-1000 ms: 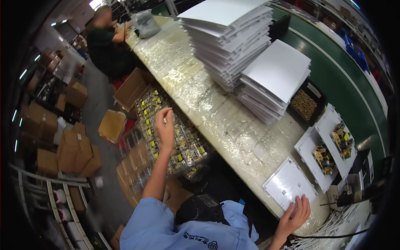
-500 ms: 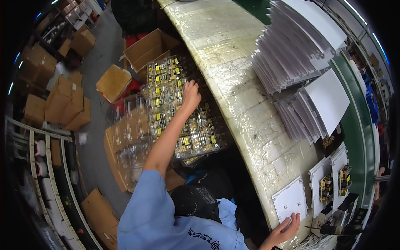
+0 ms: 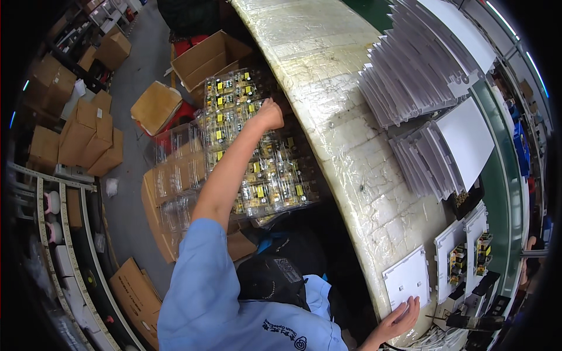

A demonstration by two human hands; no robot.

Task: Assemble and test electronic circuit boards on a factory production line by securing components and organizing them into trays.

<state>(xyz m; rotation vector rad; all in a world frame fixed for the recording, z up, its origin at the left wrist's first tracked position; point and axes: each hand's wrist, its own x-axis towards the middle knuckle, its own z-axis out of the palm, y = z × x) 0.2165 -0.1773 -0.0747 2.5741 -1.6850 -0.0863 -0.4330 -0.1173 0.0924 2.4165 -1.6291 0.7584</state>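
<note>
My left hand (image 3: 268, 115) reaches out over clear plastic trays (image 3: 202, 153) filled with small circuit boards (image 3: 256, 192) that carry yellow parts. Its fingers are curled down at the trays' right side, and whatever they grip is hidden. On the workbench, a square white plastic panel (image 3: 408, 275) lies flat near the front edge. My right hand (image 3: 401, 319) rests on the panel's near edge with fingers stretched out. Right of it, two more white panels (image 3: 443, 255) each bear a circuit board (image 3: 458, 264).
Tall stacks of white panels (image 3: 410, 70) stand on the film-covered bench (image 3: 328, 111), with a shorter stack (image 3: 462, 146) nearer. Behind them runs a green conveyor belt (image 3: 503, 175). An open cardboard box (image 3: 211, 58) and a stool (image 3: 157, 108) lie beyond the trays. A rail rack (image 3: 64, 251) is at left.
My left hand has shifted slightly up and its fingers are more curled. The right hand stays on the white panel. The whole view has moved a little.
</note>
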